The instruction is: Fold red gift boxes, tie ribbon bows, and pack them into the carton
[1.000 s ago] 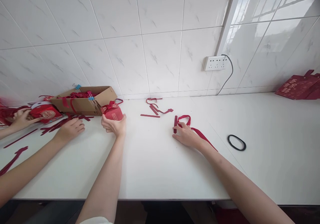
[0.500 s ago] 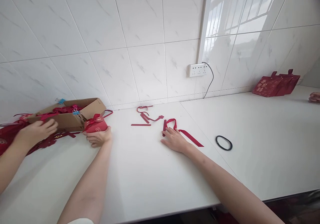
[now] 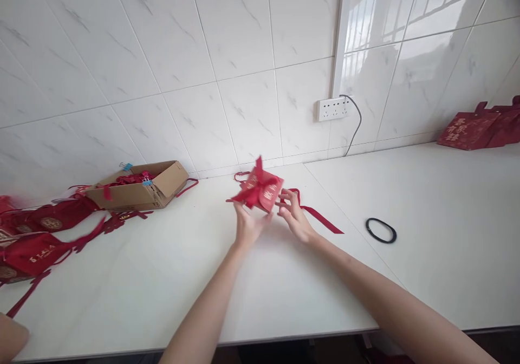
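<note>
Above the middle of the white table, my left hand (image 3: 248, 227) is closed around a small red gift box (image 3: 268, 193) with a red bow tied on top, slightly blurred and tilted. At the box's right side is my right hand (image 3: 297, 218), its fingers apart and a little bent; whether a fingertip touches the box I cannot tell. A loose red ribbon (image 3: 325, 222) lies just beyond and to the right of that hand. Part of a thin red ribbon piece (image 3: 240, 176) shows behind the gift box, which hides most of what lies there.
On the left stands an open cardboard box (image 3: 125, 196) with red things and clips, beside several red pouches (image 3: 40, 253). Part of another person's arm (image 3: 12, 338) enters lower left. A black ring (image 3: 381, 230) lies right; red bags (image 3: 467, 131) lean at the back right.
My left hand has brought the gift box from beside the cardboard box to the middle. My right hand has lifted off the ribbon toward it. The other person's hand has withdrawn; the view has shifted.
</note>
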### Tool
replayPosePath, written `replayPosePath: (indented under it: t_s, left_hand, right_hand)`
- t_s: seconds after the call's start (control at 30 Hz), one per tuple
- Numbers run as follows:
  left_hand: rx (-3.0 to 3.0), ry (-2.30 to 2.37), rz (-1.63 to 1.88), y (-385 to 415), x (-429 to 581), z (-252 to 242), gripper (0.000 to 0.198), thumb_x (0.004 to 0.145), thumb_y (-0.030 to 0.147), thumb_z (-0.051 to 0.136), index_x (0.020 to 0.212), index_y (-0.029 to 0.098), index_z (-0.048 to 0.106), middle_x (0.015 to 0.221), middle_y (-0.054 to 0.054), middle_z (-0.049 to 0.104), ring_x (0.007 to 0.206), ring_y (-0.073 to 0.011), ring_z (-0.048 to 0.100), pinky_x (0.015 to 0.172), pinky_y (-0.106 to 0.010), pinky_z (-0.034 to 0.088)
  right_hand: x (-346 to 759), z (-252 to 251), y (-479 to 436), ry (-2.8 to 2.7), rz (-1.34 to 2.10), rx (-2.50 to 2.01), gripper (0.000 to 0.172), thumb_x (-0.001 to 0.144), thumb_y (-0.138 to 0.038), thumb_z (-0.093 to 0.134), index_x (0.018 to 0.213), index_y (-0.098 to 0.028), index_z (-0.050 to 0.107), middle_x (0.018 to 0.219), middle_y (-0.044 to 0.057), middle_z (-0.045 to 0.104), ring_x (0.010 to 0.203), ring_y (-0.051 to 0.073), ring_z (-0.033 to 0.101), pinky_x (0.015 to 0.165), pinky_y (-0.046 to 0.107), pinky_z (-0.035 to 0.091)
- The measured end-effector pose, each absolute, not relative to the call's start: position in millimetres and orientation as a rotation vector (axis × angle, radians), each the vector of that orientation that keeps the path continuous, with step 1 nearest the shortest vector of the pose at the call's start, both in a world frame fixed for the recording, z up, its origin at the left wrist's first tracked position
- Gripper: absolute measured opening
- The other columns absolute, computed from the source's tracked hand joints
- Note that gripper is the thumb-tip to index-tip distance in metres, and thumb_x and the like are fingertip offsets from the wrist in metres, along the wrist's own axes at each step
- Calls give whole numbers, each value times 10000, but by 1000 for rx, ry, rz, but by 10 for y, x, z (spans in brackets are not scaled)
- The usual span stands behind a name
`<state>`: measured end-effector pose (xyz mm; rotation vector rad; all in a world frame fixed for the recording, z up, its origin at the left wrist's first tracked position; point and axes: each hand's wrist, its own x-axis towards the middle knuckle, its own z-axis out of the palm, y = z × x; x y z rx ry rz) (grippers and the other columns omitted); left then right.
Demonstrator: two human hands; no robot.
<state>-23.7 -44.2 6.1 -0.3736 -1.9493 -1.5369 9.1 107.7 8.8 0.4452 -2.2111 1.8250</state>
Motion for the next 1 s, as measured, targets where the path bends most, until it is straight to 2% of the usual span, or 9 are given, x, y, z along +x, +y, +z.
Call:
replayPosePath:
  t_s: [0.07, 0.13, 0.23, 0.3, 0.4, 0.53, 0.73, 0.87, 1.0]
  left_hand:
    - [-504, -1984, -1654, -409, -146, 47, 781, 436, 190, 844, 1107, 200, 444, 1231, -144, 499, 1206, -294, 476, 1029, -408, 368]
    - [-597, -2024, -1832, -470, -86, 60, 644, 488, 184, 805, 1070, 192, 530, 1205, -122, 541, 1181, -277, 499, 1024, -391, 371]
    - [-551, -2029, -2040, -619, -100, 94, 310, 612, 234, 701, 904, 176, 614, 922, -71, 636, 893, -231, 626, 840, -362, 475]
    - [-400, -1956, -2117, -698, -177, 110, 205, 685, 294, 624, 853, 181, 601, 809, -34, 617, 713, -177, 616, 710, -318, 484]
    - [-188, -1793, -2224, -764, -301, 150, 255, 738, 399, 562, 900, 202, 576, 864, -18, 606, 741, -147, 599, 674, -262, 460]
    - [-239, -1773, -2445, -766, -280, 262, 447, 723, 568, 565, 936, 181, 631, 949, -73, 648, 842, -202, 627, 700, -297, 487]
    - [-572, -1926, -2517, -658, -124, 212, 529, 724, 663, 565, 896, 175, 677, 808, -85, 662, 706, -225, 621, 645, -344, 497]
    - [-591, -1902, -2438, -619, -167, 56, 549, 662, 694, 613, 935, 218, 623, 929, -84, 646, 766, -229, 627, 665, -336, 505]
    - [-551, -2038, -2275, -634, -171, 84, 550, 648, 631, 667, 1001, 214, 609, 993, -97, 640, 820, -248, 634, 668, -337, 507]
  right_hand:
    - [124, 92, 1074, -2007, 2120, 412, 701, 863, -585, 430, 1422, -288, 129, 1458, 156, 286, 1253, 272, 467, 883, 433, 512]
    - [112, 89, 1103, -1959, 2195, 318, 669, 851, -555, 467, 1404, -310, 181, 1442, 132, 316, 1194, 265, 504, 851, 421, 518]
    - [58, 85, 1192, -1998, 2206, 333, 570, 824, -509, 509, 1322, -279, 355, 1337, 112, 440, 1071, 252, 561, 855, 419, 498]
    - [42, 98, 1242, -2002, 2288, 408, 494, 819, -490, 508, 1255, -268, 441, 1254, 98, 501, 1004, 248, 579, 819, 414, 502]
    - [64, 180, 1254, -1975, 2358, 560, 406, 813, -475, 493, 1146, -246, 531, 1154, 84, 552, 961, 247, 579, 799, 399, 493]
    - [137, 378, 1189, -2188, 2222, 794, 301, 742, -355, 518, 993, -211, 601, 1089, 74, 603, 1005, 262, 562, 862, 384, 453]
    - [270, 384, 1133, -2245, 2212, 734, 340, 746, -343, 520, 1067, -230, 516, 1068, 59, 594, 922, 228, 578, 782, 350, 472]
    - [298, 305, 1152, -2180, 2216, 511, 289, 815, -390, 508, 1062, -244, 476, 1135, 58, 573, 957, 211, 577, 813, 338, 475]
    - [245, 356, 1255, -2223, 2187, 551, 349, 853, -393, 507, 1166, -240, 512, 1210, 62, 572, 1078, 229, 565, 904, 358, 458]
